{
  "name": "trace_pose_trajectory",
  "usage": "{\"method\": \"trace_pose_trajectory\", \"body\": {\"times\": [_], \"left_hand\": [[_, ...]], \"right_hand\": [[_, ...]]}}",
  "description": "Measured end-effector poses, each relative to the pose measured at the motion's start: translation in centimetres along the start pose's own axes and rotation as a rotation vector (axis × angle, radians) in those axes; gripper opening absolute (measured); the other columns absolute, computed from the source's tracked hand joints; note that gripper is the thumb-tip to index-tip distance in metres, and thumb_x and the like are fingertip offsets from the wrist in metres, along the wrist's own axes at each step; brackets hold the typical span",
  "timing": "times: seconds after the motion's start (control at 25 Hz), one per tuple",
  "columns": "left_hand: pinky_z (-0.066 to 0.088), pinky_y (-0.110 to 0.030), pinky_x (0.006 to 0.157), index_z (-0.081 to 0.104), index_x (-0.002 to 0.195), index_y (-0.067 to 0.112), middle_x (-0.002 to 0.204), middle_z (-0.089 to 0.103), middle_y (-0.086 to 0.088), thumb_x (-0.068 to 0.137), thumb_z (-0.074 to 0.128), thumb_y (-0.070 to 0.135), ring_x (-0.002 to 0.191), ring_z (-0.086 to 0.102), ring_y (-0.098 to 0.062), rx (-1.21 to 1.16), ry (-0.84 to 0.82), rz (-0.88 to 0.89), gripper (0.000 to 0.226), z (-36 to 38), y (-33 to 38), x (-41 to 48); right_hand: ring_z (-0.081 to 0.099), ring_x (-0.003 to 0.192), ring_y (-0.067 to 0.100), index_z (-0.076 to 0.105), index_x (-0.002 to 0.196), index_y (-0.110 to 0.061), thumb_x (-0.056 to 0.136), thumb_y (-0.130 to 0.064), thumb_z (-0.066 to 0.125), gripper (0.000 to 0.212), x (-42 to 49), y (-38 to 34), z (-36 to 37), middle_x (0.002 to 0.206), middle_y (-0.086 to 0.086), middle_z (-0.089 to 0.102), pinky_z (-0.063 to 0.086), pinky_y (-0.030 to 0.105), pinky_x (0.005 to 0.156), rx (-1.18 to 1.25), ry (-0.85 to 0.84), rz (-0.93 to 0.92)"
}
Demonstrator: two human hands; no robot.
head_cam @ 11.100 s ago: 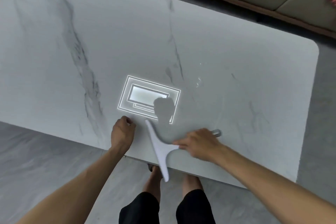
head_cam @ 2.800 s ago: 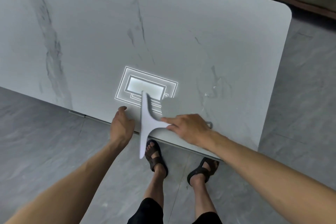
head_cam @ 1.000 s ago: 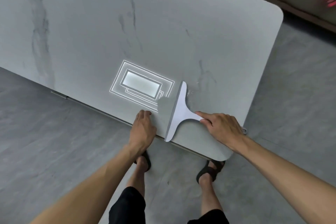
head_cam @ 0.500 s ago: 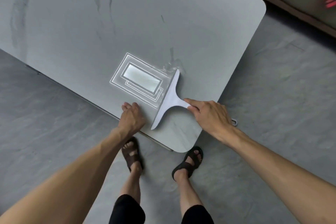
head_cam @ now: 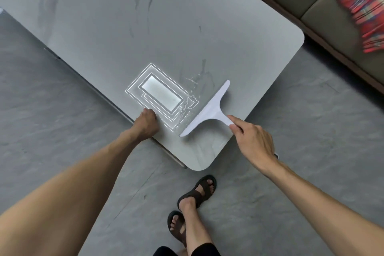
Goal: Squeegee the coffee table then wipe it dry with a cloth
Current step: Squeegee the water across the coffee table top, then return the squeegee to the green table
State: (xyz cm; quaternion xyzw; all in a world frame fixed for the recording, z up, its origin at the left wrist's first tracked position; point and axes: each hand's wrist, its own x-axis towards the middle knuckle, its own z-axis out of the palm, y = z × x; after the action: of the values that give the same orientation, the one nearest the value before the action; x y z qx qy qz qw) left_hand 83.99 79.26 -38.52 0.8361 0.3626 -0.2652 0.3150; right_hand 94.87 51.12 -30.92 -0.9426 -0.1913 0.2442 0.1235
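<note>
Squeegee [head_cam: 207,110] shifted rightward, right hand [head_cam: 252,141] gripping handle

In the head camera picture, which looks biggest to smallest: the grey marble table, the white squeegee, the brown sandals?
1. Grey marble coffee table, by far.
2. White T-shaped squeegee.
3. Each brown strap sandal, slightly smaller than the squeegee, though they sit at different distances from the camera, so that is unsure.

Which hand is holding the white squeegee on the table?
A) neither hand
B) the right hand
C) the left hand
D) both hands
B: the right hand pinches the squeegee by its handle, while the left hand rests on the coffee table edge.
</note>
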Motion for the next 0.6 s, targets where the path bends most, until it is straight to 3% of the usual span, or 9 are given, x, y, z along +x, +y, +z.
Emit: {"method": "trace_pose_trajectory", "body": {"times": [0.08,0.16,0.24,0.32,0.44,0.6], "left_hand": [[0.048,-0.042,0.081,0.051,0.111,0.003,0.103,0.06,-0.019,0.085,0.043,0.009,0.098,0.057,-0.039,-0.07,0.06,-0.033,0.027,-0.6,-0.5,-3.6],[0.049,-0.038,0.078,0.051,0.113,0.01,0.101,0.062,-0.014,0.083,0.046,0.008,0.096,0.059,-0.035,-0.12,0.057,-0.042,0.03,-1.1,-1.5,-7.7],[0.05,-0.037,0.084,0.055,0.108,0.012,0.108,0.065,-0.011,0.085,0.051,0.009,0.099,0.061,-0.029,-0.187,-0.01,-0.017,0.023,-2.2,-2.2,-12.1],[0.05,-0.031,0.083,0.06,0.103,0.014,0.108,0.067,-0.009,0.087,0.056,0.011,0.096,0.062,-0.023,-0.29,-0.052,-0.001,0.017,-4.0,-2.4,-17.0],[0.047,-0.023,0.068,0.06,0.088,0.019,0.093,0.071,-0.005,0.088,0.06,0.016,0.083,0.066,-0.018,-0.513,-0.075,0.05,0.003,-7.3,-1.8,-26.0],[0.051,-0.024,0.066,0.064,0.083,0.021,0.083,0.073,0.0,0.091,0.058,0.032,0.074,0.068,-0.013,-0.635,-0.13,0.079,0.014,-9.9,-1.0,-38.3]], "right_hand": [[0.061,0.075,0.029,0.064,0.108,-0.032,0.097,-0.036,0.04,0.026,-0.5,-1.7,-0.3,0.079,0.003,0.066,0.045,0.037,0.065,0.237,-0.118,0.142],[0.056,0.06,0.022,0.057,0.087,-0.014,0.099,-0.024,0.04,0.024,-1.8,-4.0,-0.8,0.071,0.007,0.059,0.048,0.035,0.059,0.625,-0.255,0.341],[0.06,0.06,0.019,0.055,0.087,-0.007,0.101,-0.014,0.042,0.02,-3.7,-6.7,-2.1,0.076,0.01,0.061,0.053,0.033,0.061,0.922,-0.404,0.466],[0.064,0.07,0.019,0.057,0.088,-0.006,0.1,-0.009,0.044,0.018,-6.3,-9.8,-3.8,0.081,0.01,0.068,0.052,0.03,0.066,0.971,-0.545,0.42],[0.06,0.073,0.015,0.055,0.086,-0.008,0.099,-0.006,0.044,0.017,-12.0,-14.9,-6.9,0.087,0.009,0.07,0.042,0.024,0.062,0.925,-0.653,0.26],[0.057,0.076,0.02,0.048,0.087,-0.005,0.096,0.001,0.049,0.011,-20.5,-19.9,-10.1,0.089,0.016,0.06,0.046,0.023,0.06,0.975,-0.694,0.164]]}}
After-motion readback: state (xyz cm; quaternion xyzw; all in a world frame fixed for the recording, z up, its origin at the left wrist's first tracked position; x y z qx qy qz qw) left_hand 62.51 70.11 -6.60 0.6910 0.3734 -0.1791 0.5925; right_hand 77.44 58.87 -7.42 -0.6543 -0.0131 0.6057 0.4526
